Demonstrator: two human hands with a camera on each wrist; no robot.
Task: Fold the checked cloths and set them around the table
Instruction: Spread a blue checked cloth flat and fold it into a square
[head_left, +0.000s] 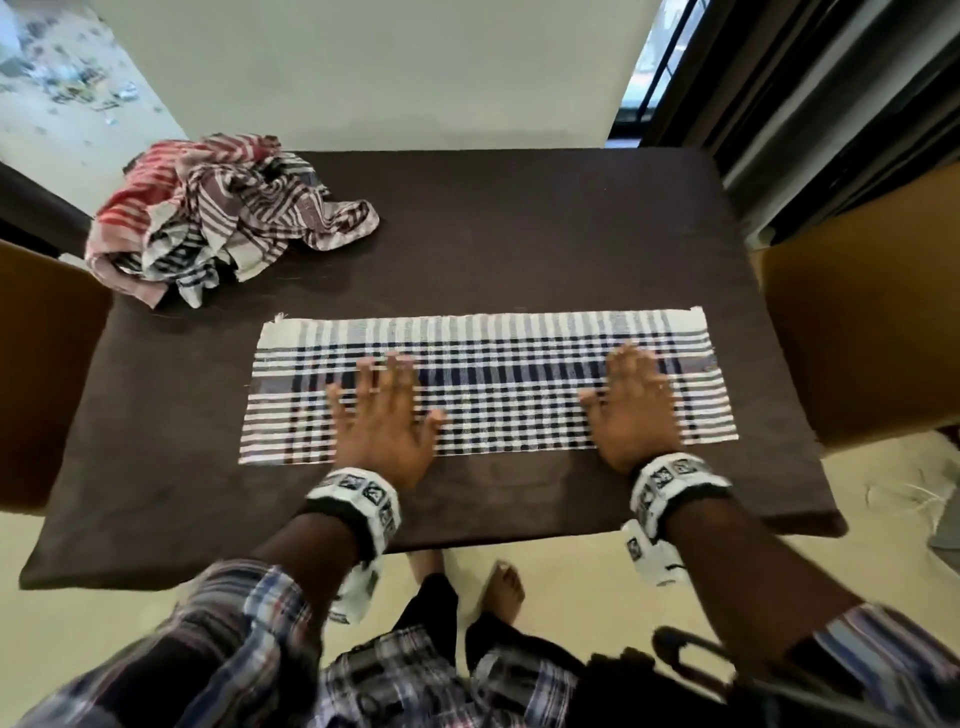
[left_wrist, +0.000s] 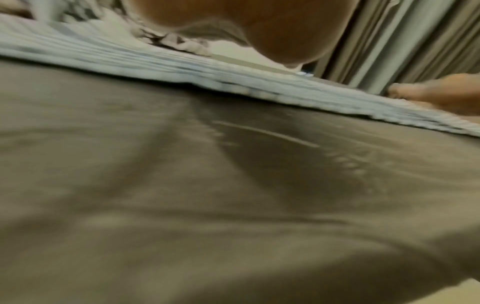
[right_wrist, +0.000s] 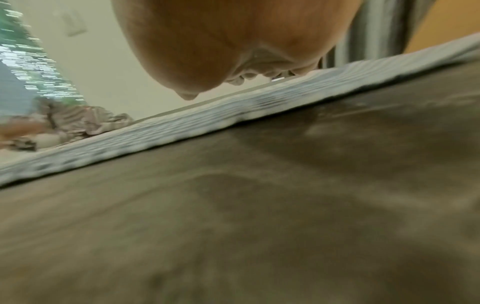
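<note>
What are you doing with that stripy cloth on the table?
A person is folding checked cloths. One blue and white cloth lies flat in a long strip on the dark table. The left hand and the right hand both lie flat on it with straight fingers, pressing it smooth. A crumpled pile of other cloths, red, brown and blue, waits at the far left corner, not yet folded. No folded cloth is set out around the table yet.
</note>
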